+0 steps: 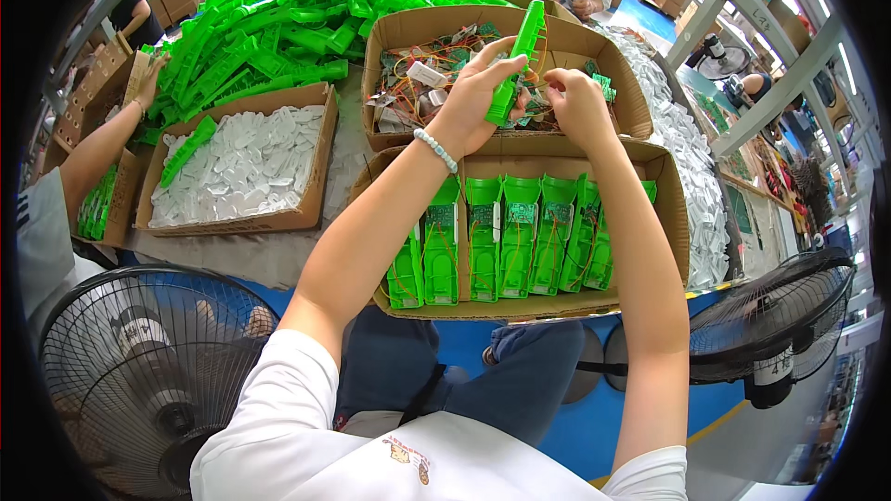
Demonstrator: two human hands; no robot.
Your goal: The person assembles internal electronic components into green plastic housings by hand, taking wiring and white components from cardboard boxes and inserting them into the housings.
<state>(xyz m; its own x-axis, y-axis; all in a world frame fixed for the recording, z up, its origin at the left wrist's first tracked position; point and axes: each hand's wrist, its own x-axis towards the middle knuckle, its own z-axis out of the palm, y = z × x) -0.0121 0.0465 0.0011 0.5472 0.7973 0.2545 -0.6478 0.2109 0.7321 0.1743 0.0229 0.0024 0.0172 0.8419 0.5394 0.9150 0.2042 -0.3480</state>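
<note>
My left hand grips a long green plastic housing, tilted upward above a cardboard box of circuit boards and wires. Just right of the housing is my right hand, its fingers bent and pinched together. What they hold, if anything, is too small to tell; a thin orange wire runs beside the housing. Beneath my forearms, a nearer cardboard box holds several green housings in a row, with small circuit boards and orange wires inside them.
A large heap of green housings lies at the back left. Before it stands a box of white plastic pieces, one green housing on top. More white pieces spread at right. Black fans flank me. Other people work at left and across.
</note>
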